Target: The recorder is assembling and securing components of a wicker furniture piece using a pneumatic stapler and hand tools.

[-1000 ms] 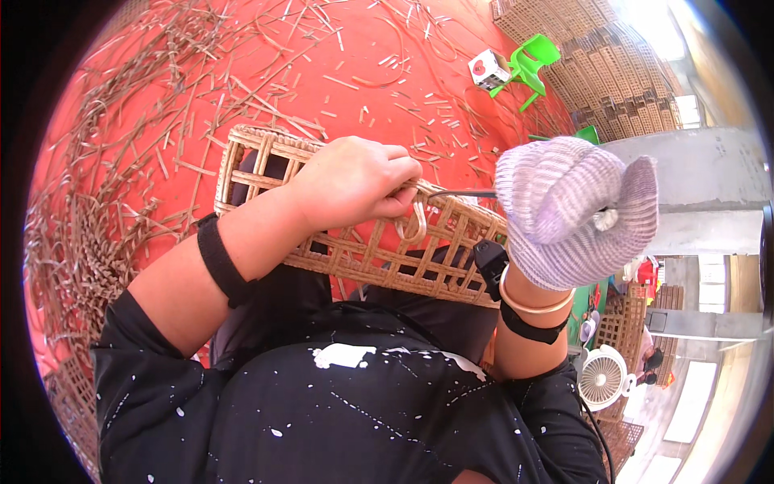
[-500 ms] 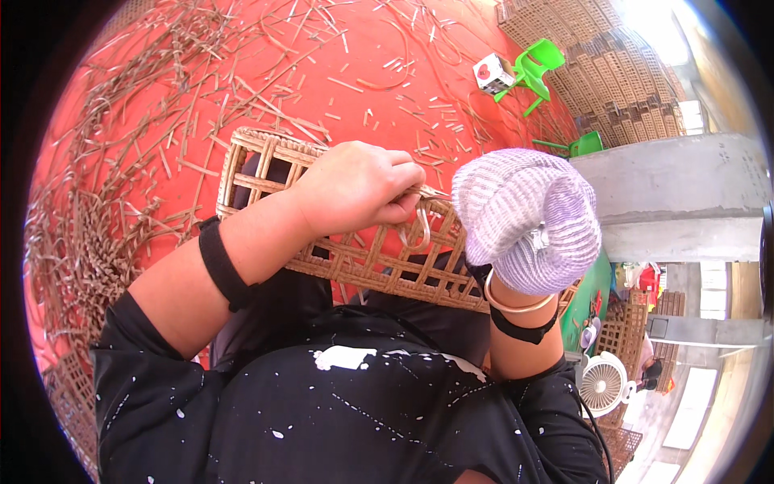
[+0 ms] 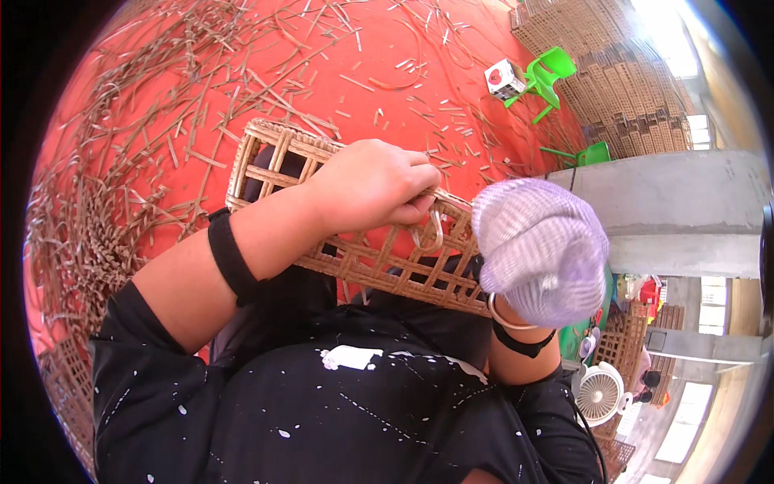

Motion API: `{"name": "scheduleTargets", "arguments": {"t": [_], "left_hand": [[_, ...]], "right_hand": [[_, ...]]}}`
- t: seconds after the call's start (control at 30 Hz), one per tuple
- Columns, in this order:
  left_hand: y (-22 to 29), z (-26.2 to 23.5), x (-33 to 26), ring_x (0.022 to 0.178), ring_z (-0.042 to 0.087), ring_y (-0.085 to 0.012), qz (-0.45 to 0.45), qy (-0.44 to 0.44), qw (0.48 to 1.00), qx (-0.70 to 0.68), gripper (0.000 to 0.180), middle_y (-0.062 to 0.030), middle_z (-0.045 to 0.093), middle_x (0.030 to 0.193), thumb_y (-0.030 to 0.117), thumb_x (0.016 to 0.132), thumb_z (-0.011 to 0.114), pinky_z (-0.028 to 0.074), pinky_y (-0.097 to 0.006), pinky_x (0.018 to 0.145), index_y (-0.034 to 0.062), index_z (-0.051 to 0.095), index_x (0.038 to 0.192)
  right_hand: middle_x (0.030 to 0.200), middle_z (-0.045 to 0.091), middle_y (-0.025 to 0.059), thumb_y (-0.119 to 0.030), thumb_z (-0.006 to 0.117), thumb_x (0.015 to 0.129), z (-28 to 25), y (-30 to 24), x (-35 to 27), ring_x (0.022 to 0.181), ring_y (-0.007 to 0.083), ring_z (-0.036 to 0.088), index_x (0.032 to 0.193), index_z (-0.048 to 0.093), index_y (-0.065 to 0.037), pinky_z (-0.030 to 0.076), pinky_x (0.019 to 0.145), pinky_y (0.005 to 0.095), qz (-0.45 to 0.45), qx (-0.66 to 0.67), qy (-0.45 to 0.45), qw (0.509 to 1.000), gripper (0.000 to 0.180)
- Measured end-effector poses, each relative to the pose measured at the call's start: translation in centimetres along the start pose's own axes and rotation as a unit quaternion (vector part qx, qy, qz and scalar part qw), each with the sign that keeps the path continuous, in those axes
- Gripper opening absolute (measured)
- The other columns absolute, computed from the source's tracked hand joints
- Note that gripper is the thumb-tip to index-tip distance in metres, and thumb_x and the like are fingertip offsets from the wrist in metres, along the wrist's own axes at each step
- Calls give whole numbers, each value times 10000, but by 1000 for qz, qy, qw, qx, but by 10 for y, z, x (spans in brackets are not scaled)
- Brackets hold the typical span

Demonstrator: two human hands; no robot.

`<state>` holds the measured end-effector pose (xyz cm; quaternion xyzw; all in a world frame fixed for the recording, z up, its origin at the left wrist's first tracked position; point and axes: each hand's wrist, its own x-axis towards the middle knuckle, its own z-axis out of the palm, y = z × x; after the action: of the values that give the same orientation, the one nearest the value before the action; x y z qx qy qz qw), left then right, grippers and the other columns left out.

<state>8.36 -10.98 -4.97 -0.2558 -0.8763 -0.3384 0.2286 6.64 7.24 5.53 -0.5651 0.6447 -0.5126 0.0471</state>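
Observation:
A woven rattan lattice piece (image 3: 379, 273), with square openings and a braided rim, lies slanted across my lap. My bare left hand (image 3: 379, 184) is closed on its upper rim near the middle, the fingers curled over the edge. Below those fingertips hangs a small loop of pale strip (image 3: 438, 232). My right hand (image 3: 544, 252), in a purple-and-white knitted glove, is at the right end of the piece and covers part of it. That hand is closed, a little blurred, and whatever its fingers hold is hidden.
Loose strips and cut scraps (image 3: 113, 234) litter the red floor covering (image 3: 387, 81). A green chair (image 3: 552, 73) stands beside a white box (image 3: 505, 78) at the far right. Behind are stacked woven panels (image 3: 621, 73). A white fan (image 3: 601, 394) and a concrete ledge (image 3: 677, 194) are at right.
My gloved right hand has turned and dropped slightly. My left hand keeps its grip on the rim. The whole view has shifted a little.

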Motion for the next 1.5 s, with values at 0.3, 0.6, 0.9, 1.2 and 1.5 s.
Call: {"name": "scheduleTargets", "arguments": {"t": [0.3, 0.6, 0.9, 1.2, 1.5], "left_hand": [[-1, 2, -1, 680, 605, -277, 5, 24, 1000, -10, 144, -81, 572, 723, 214, 726, 627, 492, -396, 600, 91, 552, 737], [-1, 2, -2, 631, 593, -277, 12, 20, 1000, -14, 133, -53, 560, 673, 160, 697, 661, 468, -392, 530, 109, 568, 777], [5, -2, -1, 657, 602, -274, 3, 24, 1000, 6, 231, -65, 573, 714, 216, 679, 675, 481, -378, 549, 80, 583, 841], [6, -2, 0, 670, 606, -271, 0, 14, 1000, 19, 271, -62, 579, 734, 242, 678, 675, 485, -374, 553, 84, 589, 881], [9, -5, -1, 715, 618, -290, 0, 14, 1000, 23, 246, -92, 591, 751, 275, 693, 644, 496, -406, 618, 74, 577, 818]], "right_hand": [[653, 610, 57, -346, 549, 796, 4, 0, 45, 599, 221, 574, 621, 633, -70, 440, 574, 341, 128, 3, -114, 985, 337], [419, 480, 39, -398, 432, 946, -6, 35, 90, 335, 81, 353, 513, 551, -47, 213, 344, 230, 220, 250, -59, 941, 569], [435, 461, 73, -383, 471, 907, -21, 61, 105, 314, 174, 375, 501, 506, -60, 295, 330, 278, 267, 411, -40, 871, 520], [394, 263, 16, -396, 428, 918, -35, 80, 105, 297, 148, 261, 467, 441, -85, 252, 327, 296, 256, 434, -24, 863, 548], [446, 491, 31, -382, 441, 940, 6, 28, 80, 356, 116, 404, 535, 549, -54, 262, 360, 244, 166, 154, -43, 973, 532]]}}
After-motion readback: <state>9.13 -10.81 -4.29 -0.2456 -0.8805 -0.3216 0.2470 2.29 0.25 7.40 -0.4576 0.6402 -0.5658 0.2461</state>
